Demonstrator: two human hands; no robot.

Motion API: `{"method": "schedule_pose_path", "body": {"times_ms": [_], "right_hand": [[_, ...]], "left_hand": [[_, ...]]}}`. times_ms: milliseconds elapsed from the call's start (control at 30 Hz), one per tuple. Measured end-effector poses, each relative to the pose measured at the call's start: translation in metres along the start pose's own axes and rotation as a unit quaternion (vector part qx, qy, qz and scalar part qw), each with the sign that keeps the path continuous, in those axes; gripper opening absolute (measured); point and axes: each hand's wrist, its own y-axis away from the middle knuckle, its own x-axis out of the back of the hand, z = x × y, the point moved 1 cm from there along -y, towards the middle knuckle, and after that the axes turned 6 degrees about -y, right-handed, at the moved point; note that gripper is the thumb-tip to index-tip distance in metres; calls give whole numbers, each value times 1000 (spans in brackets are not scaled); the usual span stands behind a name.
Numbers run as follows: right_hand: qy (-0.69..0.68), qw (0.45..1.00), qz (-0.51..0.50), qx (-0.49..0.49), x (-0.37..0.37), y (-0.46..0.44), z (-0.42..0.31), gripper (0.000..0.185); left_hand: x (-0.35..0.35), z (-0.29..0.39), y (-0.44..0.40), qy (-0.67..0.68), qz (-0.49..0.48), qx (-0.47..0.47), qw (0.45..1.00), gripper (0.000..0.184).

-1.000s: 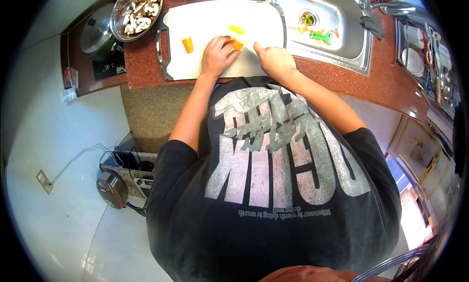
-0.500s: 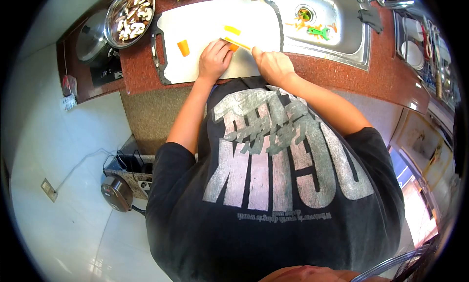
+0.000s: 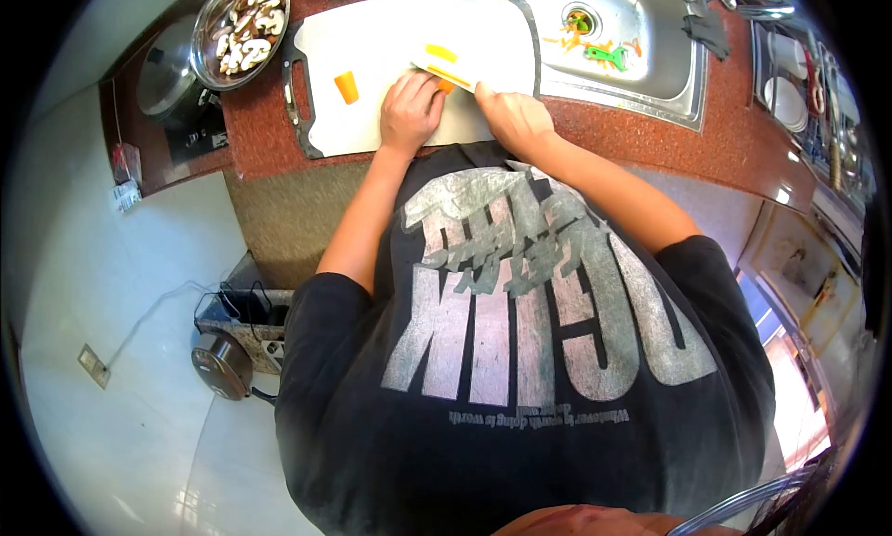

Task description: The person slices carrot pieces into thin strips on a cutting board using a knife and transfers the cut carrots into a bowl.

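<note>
Pinning the carrot piece (image 3: pixel 446 86) to the cutting board (image 3: pixel 372 34), between its middle and its near edge, a touch right of centre. Keeping the left hand (image 3: pixel 411 111) closed down over it: a narrow grip, fingertips largely hidden, so cannot tell their exact set. Wrapping the right hand (image 3: pixel 514 118) around the handle end of a knife (image 3: pixel 423 64), a full, closed grip, blade slanting over the far side of the carrot piece, tip towards the far left corner. And now, showing along the blade, a thin orange strip (image 3: pixel 450 75), much plainer than a second ago! Probably meaning one more slice cut loose, or nearly so; cannot tell about any last join.

Just past the blade, a flat carrot slice (image 3: pixel 439 52), well inside the far edge. Over towards the left edge, a carrot chunk (image 3: pixel 347 87), apart from both hands. Off the board now, by its far left corner: a bowl (image 3: pixel 206 69) of sliced mushrooms (image 3: pixel 249 53) on the tabletop (image 3: pixel 595 127). Beyond the right edge, the sink (image 3: pixel 655 76), holding orange peelings (image 3: pixel 557 43) and a green tool (image 3: pixel 607 58), probably a peeler.
</note>
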Motion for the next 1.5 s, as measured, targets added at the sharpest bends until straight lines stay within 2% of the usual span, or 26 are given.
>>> {"method": "schedule_pose_path", "body": {"times_ms": [167, 367, 533, 600, 700, 833, 1000, 1200, 1300, 1400, 1500], "right_hand": [[-43, 999, 28, 14, -8, -20, 7, 15], [2, 999, -29, 18, 13, 4, 3, 15], [45, 999, -23, -7, 2, 1, -1, 17], [19, 1000, -3, 9, -7, -7, 2, 14], [-2, 999, 32, 29, -11, -28, 3, 13], [5, 1000, 12, 24, 3, -22, 6, 12], [12, 1000, -26, 3, 9, 3, 8, 13], [5, 1000, 11, 22, -11, -22, 11, 13], [6, 999, 32, 22, -5, -34, 9, 13], [15, 999, 22, 44, 9, -32, 8, 12], [46, 998, -40, 26, 17, -15, 1, 13]], "left_hand": [[-6, 1, -1, 5, 23, -10, 1000, 24], [-7, -2, 0, 1, 34, -14, 999, 23], [-10, -3, -1, -9, 55, -25, 998, 21], [-9, -2, 2, -19, 0, -8, 1000, 21], [-10, 1, -1, -20, 30, -15, 999, 21], [-11, 3, -3, -7, 50, -22, 998, 20], [-12, -2, 2, -12, 23, -7, 1000, 24], [-13, -3, 5, -20, -1, 6, 1000, 22], [-15, -2, -1, -13, 33, -4, 999, 21], [-18, -4, 0, -16, 53, -12, 998, 19], [-16, -5, 1, 2, 33, -5, 999, 18]]}}
